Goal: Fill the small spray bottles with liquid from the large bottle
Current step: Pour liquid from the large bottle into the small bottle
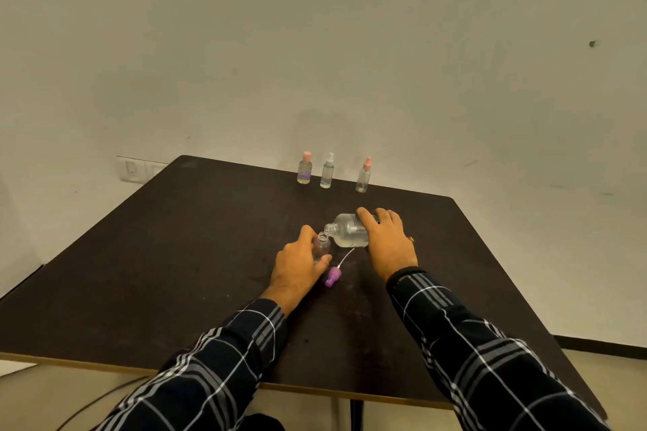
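My left hand grips a small clear spray bottle with its top off, standing on the dark table. My right hand holds the large clear bottle tipped on its side, its open neck just above the small bottle's mouth. A purple spray cap with a white dip tube lies on the table between my hands.
Three small capped spray bottles stand in a row near the table's far edge by the wall: a pink-capped one, a white-capped one and another pink-capped one. A cable runs over the floor at lower left.
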